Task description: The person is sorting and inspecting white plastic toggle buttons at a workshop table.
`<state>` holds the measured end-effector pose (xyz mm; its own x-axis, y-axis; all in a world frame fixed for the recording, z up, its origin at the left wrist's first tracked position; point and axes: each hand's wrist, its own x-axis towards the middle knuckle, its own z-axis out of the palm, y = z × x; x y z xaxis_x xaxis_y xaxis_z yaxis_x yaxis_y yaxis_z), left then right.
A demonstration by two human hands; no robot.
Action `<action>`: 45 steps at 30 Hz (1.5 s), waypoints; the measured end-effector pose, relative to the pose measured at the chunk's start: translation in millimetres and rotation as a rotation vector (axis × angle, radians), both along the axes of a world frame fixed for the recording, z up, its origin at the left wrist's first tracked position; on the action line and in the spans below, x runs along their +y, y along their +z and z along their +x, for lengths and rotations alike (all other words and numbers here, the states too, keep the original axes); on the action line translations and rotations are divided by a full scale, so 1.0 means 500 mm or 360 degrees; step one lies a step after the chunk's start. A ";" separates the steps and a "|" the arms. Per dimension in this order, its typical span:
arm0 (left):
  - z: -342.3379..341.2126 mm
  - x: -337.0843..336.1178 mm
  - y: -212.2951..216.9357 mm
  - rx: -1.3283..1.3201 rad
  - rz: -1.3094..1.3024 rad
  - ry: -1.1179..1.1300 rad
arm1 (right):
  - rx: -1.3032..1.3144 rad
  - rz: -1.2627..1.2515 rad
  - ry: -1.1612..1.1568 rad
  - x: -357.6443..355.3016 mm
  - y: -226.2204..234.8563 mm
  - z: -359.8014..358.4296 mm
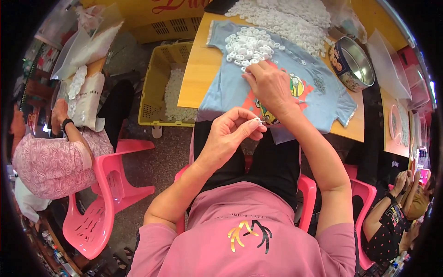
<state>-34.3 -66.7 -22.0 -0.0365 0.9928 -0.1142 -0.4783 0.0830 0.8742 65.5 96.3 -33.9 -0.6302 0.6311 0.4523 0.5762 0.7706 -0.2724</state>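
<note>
My left hand (233, 131) is closed, its thumb and forefinger pinching a small white plastic piece (258, 121) above my lap. Farther up, my right hand (272, 87) reaches to the near edge of a pile of small white oval plastic pieces with holes (251, 45). Its thumb and fingers are curled together there; whatever is between the tips is hidden. The pile lies on a light blue T-shirt (221, 87) with a red and yellow print, spread over the table. To the right of the print sits a small heap of thin grey bits (317, 83).
More white pieces (281, 21) cover the table's far end. A round metal tin (357, 64) stands at the right edge. On the floor at left, a yellow crate (152, 92) holds white pieces. A pink chair (110, 194) and a seated person (55, 161) are at left; others sit at right.
</note>
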 end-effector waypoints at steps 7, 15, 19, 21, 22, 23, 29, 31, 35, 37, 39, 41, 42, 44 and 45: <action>-0.026 0.001 -0.007 0.0042 0.0030 0.0173 | 0.0120 0.0050 0.0096 -0.020 -0.003 0.009; -0.014 0.030 -0.005 -0.0003 0.0029 0.0455 | 0.1044 -0.1387 0.0030 -0.046 0.045 0.081; 0.024 0.047 0.012 -0.0002 0.0043 0.0435 | 0.1445 -0.1950 0.0068 -0.077 0.071 0.130; 0.044 0.055 0.021 -0.0017 0.0048 0.0375 | 0.1527 -0.2091 0.0072 -0.088 0.077 0.153; 0.053 0.059 0.026 -0.0025 0.0058 0.0338 | 0.1601 -0.2238 0.0102 -0.091 0.077 0.163; 0.061 0.061 0.031 -0.0025 0.0054 0.0320 | 0.1614 -0.2232 0.0086 -0.093 0.074 0.171; 0.089 0.070 0.044 -0.0036 0.0079 0.0209 | 0.1832 -0.2395 0.0265 -0.105 0.073 0.202; 0.095 0.070 0.040 -0.0041 0.0149 0.0230 | 0.1793 -0.2324 0.0210 -0.107 0.076 0.211; 0.114 0.076 0.046 -0.0083 0.0214 0.0307 | 0.1700 -0.2121 0.0146 -0.109 0.075 0.224; 0.115 0.077 0.038 -0.0069 0.0288 0.0221 | 0.1500 -0.1893 0.0115 -0.109 0.077 0.227; 0.122 0.077 0.030 -0.0072 0.0291 0.0239 | 0.1496 -0.1854 0.0103 -0.114 0.074 0.225; 0.128 0.078 0.022 -0.0076 0.0295 0.0257 | 0.1492 -0.1815 0.0090 -0.121 0.076 0.222; 0.130 0.079 0.017 -0.0067 0.0314 0.0277 | 0.1493 -0.1814 0.0084 -0.126 0.082 0.222; 0.134 0.080 0.014 -0.0057 0.0333 0.0296 | 0.1496 -0.1813 0.0077 -0.134 0.082 0.220; 0.137 0.079 0.014 -0.0079 0.0330 0.0300 | 0.1484 -0.1714 0.0049 -0.138 0.077 0.221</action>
